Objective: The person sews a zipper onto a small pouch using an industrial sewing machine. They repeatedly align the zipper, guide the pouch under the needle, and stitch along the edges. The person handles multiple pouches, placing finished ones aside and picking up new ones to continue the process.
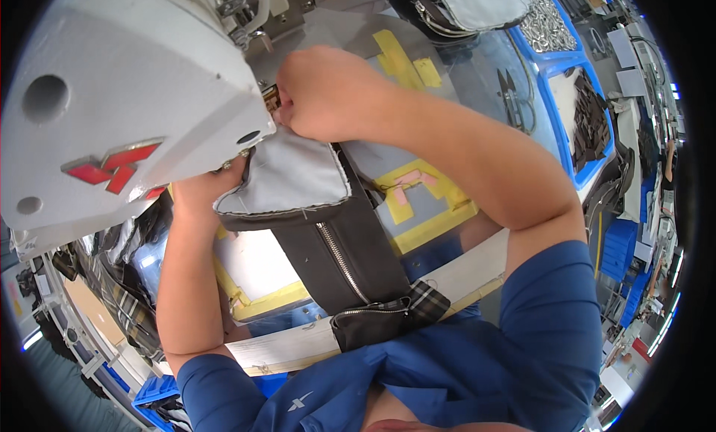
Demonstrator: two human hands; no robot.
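Note:
The white head of a sewing machine [127, 96] fills the upper left. Below its needle end lies a dark bag piece [302, 249] with grey lining [291, 171], a silver zipper [339, 260] and a small pouch [371, 320] with plaid fabric. My right hand [328, 96] is closed beside the needle end, above the lining, its fingertips curled out of clear view; what they hold I cannot make out. My left hand [212, 182] reaches to the left edge of the lining, its fingers mostly hidden under the machine head.
The metal table [485, 74] carries yellow tape patches [395, 55] and scissors [514, 96]. A black bag [447, 7] sits at the top. Blue trays of metal parts [544, 26] and dark pieces [582, 119] line the right. Dark material [119, 283] hangs at the left.

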